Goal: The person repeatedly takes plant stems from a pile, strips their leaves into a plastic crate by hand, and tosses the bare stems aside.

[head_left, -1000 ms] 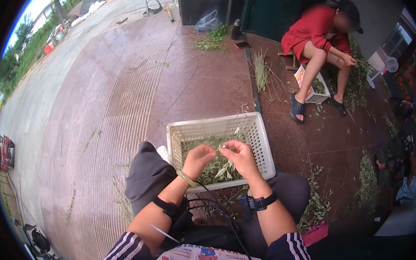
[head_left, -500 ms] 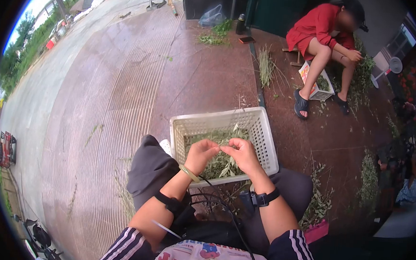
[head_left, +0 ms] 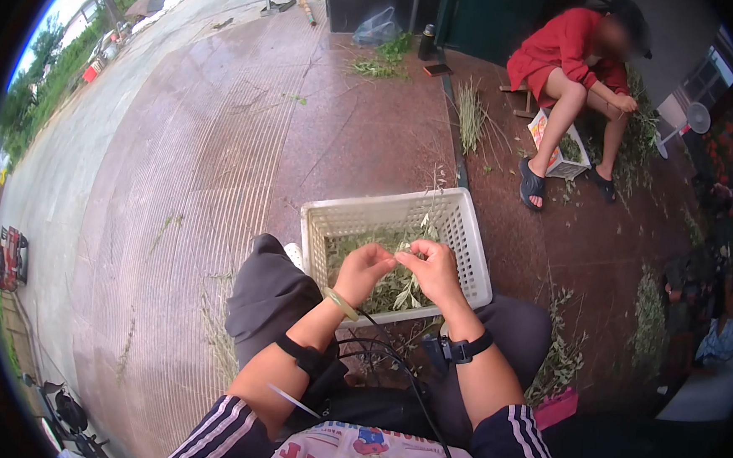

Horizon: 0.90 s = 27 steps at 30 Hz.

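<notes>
While reddish-brown stone flooring point(head_left: 364, 136) extends across the centre of the view, a seated co-worker point(head_left: 553, 56) in red occupies the upper right, well apart from the camera wearer. 1 white perforated plastic crate point(head_left: 359, 208) stands upright on the flooring in front of the wearer, its near end between the 2 knees. Cut leafy stems point(head_left: 560, 354) lie beside the right knee. Stripped leaves point(head_left: 407, 292) cover the bottom of the crate. A 2nd, smaller crate point(head_left: 565, 168) stands between the co-worker's feet. To its left lies a bundle of thin stalks point(head_left: 469, 122); a clear plastic bag point(head_left: 377, 30) sits farther back.

The left hand point(head_left: 367, 267) and the right hand point(head_left: 433, 269) are positioned above the crate, fingertips nearly meeting. Left fingers: narrow; whether they grip anything cannot be told. Right fingers: thumb and index finger pinched on a small pale sprig point(head_left: 405, 250), located above the leaves, its detail too small to resolve. 1 pale bangle point(head_left: 341, 304) encircles the left wrist.
</notes>
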Each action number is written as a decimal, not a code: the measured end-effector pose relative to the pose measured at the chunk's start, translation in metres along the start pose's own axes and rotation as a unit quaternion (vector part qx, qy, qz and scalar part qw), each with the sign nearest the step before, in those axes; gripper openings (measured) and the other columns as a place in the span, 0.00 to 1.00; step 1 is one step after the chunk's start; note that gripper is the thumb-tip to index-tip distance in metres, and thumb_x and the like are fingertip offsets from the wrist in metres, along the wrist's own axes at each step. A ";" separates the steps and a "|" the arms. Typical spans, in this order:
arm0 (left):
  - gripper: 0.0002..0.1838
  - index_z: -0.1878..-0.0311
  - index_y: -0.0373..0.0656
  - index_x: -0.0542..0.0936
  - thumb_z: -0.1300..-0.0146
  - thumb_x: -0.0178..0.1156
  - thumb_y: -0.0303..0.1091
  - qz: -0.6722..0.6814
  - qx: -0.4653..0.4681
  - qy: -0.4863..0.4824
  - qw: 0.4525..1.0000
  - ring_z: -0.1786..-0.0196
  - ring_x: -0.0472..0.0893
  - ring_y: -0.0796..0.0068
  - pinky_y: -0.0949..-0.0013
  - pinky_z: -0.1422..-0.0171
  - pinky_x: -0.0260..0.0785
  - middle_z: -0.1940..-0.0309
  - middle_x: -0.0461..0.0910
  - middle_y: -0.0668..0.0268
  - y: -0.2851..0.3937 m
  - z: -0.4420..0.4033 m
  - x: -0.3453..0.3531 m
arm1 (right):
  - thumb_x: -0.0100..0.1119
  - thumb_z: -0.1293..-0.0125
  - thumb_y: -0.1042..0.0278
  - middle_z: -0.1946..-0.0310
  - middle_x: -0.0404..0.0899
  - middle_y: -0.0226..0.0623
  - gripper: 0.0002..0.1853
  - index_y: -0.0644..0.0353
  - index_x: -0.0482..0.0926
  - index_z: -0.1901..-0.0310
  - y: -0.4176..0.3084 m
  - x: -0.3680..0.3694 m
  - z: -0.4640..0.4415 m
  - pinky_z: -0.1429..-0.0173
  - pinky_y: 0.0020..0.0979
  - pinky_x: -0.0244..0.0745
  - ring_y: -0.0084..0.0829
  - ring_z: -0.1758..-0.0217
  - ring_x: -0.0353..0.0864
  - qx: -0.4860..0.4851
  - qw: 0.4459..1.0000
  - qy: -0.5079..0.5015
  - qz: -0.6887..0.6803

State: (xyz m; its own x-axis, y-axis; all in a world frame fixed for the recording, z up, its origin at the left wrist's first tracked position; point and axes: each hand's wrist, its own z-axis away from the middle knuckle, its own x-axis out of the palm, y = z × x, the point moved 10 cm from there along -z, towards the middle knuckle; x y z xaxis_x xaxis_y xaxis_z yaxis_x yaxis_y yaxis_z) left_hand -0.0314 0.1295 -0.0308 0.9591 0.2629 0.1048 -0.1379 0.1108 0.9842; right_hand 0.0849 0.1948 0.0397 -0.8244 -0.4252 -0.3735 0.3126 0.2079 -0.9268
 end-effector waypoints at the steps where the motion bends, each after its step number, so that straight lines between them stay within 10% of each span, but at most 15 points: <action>1: 0.07 0.68 0.39 0.75 0.44 0.61 0.31 -0.003 0.000 0.002 1.000 0.70 0.72 0.85 0.79 0.64 0.64 0.75 0.76 0.71 -0.001 -0.001 0.000 | 0.64 0.49 0.66 0.86 0.67 0.24 0.12 0.66 0.73 0.77 0.000 -0.001 -0.001 0.77 0.23 0.57 0.13 0.80 0.60 0.003 1.000 -0.001 0.002; 11: 0.03 0.68 0.39 0.74 0.43 0.58 0.25 -0.041 0.026 0.008 0.999 0.71 0.69 0.88 0.82 0.65 0.62 0.75 0.73 0.75 0.022 -0.002 0.008 | 0.64 0.49 0.69 0.85 0.70 0.21 0.10 0.65 0.76 0.78 0.004 -0.013 -0.009 0.75 0.21 0.59 0.12 0.79 0.63 0.046 0.999 -0.002 -0.003; 17: 0.06 0.67 0.37 0.75 0.45 0.59 0.30 0.040 -0.004 0.059 0.997 0.71 0.72 0.82 0.76 0.64 0.65 0.75 0.76 0.69 -0.005 -0.001 -0.026 | 0.59 0.42 0.71 0.74 0.78 0.33 0.05 0.63 0.77 0.70 0.043 -0.126 -0.027 0.66 0.21 0.72 0.20 0.73 0.77 0.065 0.930 0.190 -0.308; 27: 0.04 0.68 0.39 0.75 0.45 0.60 0.26 0.022 -0.007 0.062 0.998 0.72 0.70 0.86 0.81 0.66 0.63 0.76 0.75 0.73 0.000 0.001 -0.019 | 0.63 0.48 0.75 0.68 0.79 0.28 0.17 0.66 0.77 0.55 0.034 -0.004 -0.011 0.63 0.17 0.69 0.14 0.67 0.74 0.074 0.986 -0.099 -0.108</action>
State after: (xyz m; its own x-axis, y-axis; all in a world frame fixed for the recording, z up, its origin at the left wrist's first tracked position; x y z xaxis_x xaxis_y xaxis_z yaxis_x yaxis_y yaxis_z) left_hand -0.0497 0.1234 -0.0323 0.9144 0.3835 0.1296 -0.1841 0.1088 0.9769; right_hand 0.0934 0.2135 0.0104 -0.7753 -0.6127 -0.1536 0.2174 -0.0305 -0.9756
